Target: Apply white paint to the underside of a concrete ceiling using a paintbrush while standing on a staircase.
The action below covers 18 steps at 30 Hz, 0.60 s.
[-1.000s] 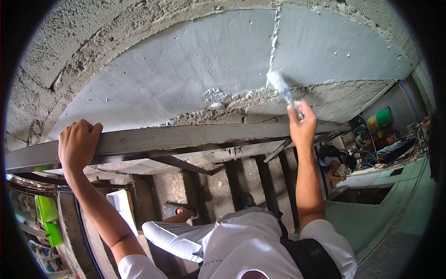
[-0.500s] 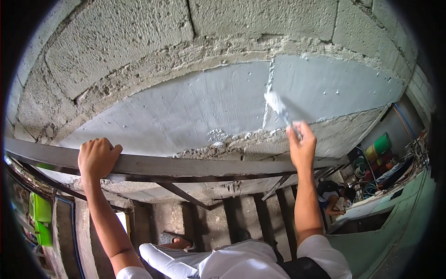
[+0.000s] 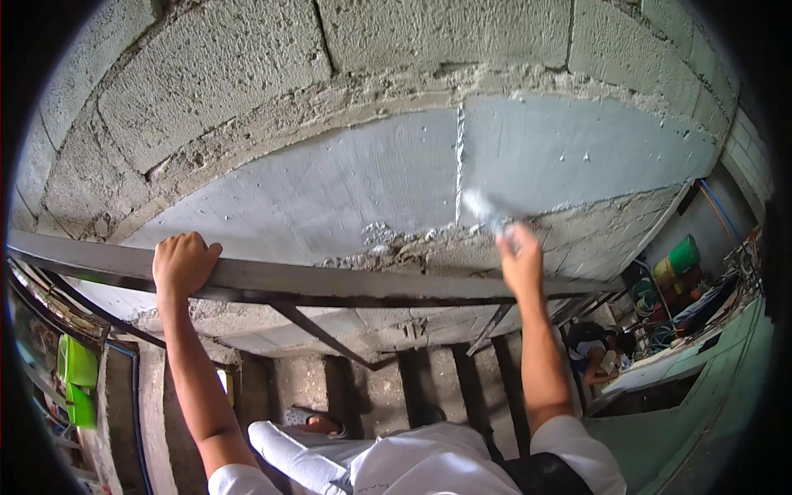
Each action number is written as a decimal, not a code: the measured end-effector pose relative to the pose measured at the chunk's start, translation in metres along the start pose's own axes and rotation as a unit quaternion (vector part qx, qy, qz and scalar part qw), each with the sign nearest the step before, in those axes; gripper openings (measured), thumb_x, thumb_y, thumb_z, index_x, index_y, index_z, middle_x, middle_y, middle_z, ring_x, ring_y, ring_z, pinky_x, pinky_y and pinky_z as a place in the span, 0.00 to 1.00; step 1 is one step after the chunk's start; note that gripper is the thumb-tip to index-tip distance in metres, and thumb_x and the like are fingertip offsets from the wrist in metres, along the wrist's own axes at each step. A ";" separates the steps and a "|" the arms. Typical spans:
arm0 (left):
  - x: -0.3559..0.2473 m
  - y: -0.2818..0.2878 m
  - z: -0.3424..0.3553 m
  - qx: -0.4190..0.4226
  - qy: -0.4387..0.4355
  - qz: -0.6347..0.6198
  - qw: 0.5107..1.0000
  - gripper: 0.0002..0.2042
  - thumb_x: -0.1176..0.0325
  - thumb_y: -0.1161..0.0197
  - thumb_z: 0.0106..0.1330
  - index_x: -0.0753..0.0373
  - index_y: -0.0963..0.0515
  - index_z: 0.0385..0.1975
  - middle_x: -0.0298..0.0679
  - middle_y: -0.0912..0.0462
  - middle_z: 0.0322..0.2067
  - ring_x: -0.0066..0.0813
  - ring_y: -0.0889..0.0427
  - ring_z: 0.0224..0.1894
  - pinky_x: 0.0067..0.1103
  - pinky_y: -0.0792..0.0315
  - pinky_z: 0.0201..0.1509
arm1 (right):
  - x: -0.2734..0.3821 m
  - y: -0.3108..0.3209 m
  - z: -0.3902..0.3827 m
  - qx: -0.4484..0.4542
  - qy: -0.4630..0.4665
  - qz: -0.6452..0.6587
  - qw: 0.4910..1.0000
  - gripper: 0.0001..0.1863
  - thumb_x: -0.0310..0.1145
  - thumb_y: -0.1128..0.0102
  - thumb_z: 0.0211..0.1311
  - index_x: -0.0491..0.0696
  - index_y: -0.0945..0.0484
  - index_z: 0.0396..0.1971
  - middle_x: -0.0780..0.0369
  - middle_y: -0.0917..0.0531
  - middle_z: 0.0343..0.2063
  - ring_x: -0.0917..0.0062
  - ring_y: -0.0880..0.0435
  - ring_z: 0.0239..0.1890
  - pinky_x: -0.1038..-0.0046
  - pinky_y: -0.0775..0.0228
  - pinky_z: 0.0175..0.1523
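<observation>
My left hand (image 3: pixel 186 262) is closed around the top of the dark metal handrail (image 3: pixel 371 285). In my right hand (image 3: pixel 522 260) is a paintbrush (image 3: pixel 481 206), its head white and blurred by motion. The brush head lies over the lower part of a smooth grey coated wall section (image 3: pixel 363 165), just right of a rough raised vertical seam (image 3: pixel 459 161); whether it touches the surface I cannot tell. Small drips and bumps dot this grey coating. Rough bare concrete blocks (image 3: pixel 437 37) surround it above, and crumbly mortar (image 3: pixel 396 243) edges it below.
Concrete steps (image 3: pixel 375 396) descend below the handrail, with my sandalled foot (image 3: pixel 318 422) on one. Another person (image 3: pixel 594 355) bends over at the lower right. Bright green bins (image 3: pixel 77 363) stand at far left, a green drum (image 3: pixel 683 254) and clutter at far right.
My right hand and the paintbrush have moved lower and slightly left, from the seam to its right side. My left hand stays on the handrail as the view shifts slightly.
</observation>
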State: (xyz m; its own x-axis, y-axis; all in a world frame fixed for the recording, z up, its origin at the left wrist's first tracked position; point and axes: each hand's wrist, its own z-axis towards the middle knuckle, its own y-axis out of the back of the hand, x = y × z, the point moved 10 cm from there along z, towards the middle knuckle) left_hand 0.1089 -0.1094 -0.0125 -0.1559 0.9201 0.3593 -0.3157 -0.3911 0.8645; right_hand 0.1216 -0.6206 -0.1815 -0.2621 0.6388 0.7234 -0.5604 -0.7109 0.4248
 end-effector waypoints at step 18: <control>0.001 -0.003 -0.006 -0.007 -0.018 0.007 1.000 0.20 0.53 0.48 0.60 0.66 0.20 0.21 0.51 0.17 0.27 0.50 0.18 0.34 0.37 0.27 0.45 | 0.076 0.029 0.038 -0.071 0.073 0.076 0.992 0.07 0.26 0.39 0.57 0.41 0.29 0.27 0.52 0.24 0.19 0.61 0.23 0.23 0.66 0.34 0.29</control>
State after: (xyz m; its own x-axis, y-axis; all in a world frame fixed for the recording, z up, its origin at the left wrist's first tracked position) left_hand 0.1044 -0.1078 -0.0170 -0.1272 0.9142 0.3847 -0.3262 -0.4048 0.8542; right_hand 0.1154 -0.6041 -0.0937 -0.4567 0.5713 0.6820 -0.6080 -0.7601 0.2295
